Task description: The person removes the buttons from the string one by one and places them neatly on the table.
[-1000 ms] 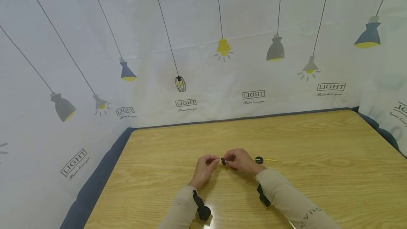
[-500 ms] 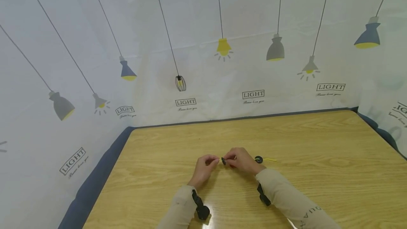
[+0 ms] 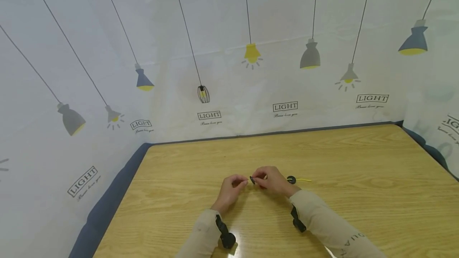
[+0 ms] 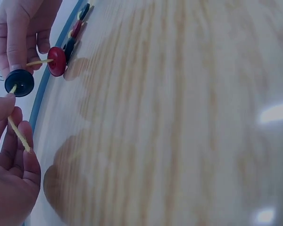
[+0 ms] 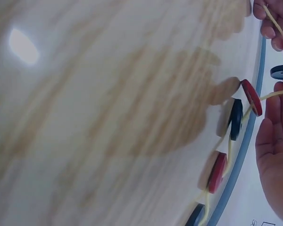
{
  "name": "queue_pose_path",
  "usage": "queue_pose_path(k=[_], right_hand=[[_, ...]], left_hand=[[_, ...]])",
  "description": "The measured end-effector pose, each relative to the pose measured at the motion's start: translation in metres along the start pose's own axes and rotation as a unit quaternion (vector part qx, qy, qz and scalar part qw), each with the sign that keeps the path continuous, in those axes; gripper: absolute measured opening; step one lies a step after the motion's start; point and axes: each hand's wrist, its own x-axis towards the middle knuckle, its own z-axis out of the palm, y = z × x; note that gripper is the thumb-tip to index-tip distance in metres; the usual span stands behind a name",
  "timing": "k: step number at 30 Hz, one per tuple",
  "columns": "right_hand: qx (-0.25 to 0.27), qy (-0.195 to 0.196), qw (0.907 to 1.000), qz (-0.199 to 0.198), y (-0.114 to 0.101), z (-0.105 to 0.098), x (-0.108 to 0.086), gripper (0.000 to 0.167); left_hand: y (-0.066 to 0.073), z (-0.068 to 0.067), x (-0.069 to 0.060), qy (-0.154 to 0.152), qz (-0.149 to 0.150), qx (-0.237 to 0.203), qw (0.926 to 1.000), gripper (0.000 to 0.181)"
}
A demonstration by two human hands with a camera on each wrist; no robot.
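A dark round button (image 4: 27,81) is pinched between the thumb and fingers of my right hand (image 3: 273,181). Yellow string (image 4: 19,133) comes out of the button's face toward my left hand (image 3: 230,191). The left thumb and fingers pinch this string close to the button, and its short loose end lies along the left fingers. On the other side, the string runs from the right hand to a red button (image 5: 252,98). Beyond it, a dark button (image 5: 236,119), another red button (image 5: 217,172) and a further dark button (image 5: 195,215) are threaded on the same string.
The wooden table (image 3: 172,210) carries the strung buttons, whose end dark button (image 3: 291,180) and yellow tail lie beside the right wrist. A white curtain (image 3: 229,71) printed with lamps stands behind the table. Black wrist cameras (image 3: 228,239) are strapped to both sleeves.
Both hands stay almost in place. The dark button in the right fingers has turned slightly, and the left fingertips have edged a little to the right.
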Motion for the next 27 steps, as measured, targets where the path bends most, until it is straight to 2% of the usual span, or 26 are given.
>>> queue_pose_path(k=[3,7,10,15,18,24,27], right_hand=[[0.003,0.003,1.0,0.005,-0.003,-0.003,0.0,0.006],[0.01,0.009,0.9998,0.013,-0.005,-0.004,-0.001,0.006],[0.017,0.014,0.9996,0.019,-0.005,-0.004,-0.001,0.006],[0.025,0.02,0.9991,0.027,-0.004,-0.004,-0.001,0.007],[0.028,0.023,0.9988,0.031,-0.004,-0.004,-0.001,0.008],[0.028,0.025,0.999,0.026,-0.005,-0.006,-0.001,0.008],[0.029,0.021,0.999,0.027,-0.006,-0.006,-0.002,0.008]], left_hand=[[-0.015,0.004,0.006,0.002,-0.001,0.003,1.0,0.014],[-0.018,0.007,0.007,0.003,-0.006,-0.008,0.9999,0.016],[-0.014,0.008,0.006,0.002,-0.006,-0.024,0.9997,0.015],[0.006,0.008,-0.002,0.001,0.005,-0.046,0.9989,0.016],[0.016,0.007,-0.005,-0.003,0.009,-0.041,0.9991,0.019],[0.02,0.009,-0.005,-0.019,-0.004,-0.031,0.9993,0.027],[0.02,0.01,-0.004,-0.022,-0.001,-0.036,0.9991,0.03]])
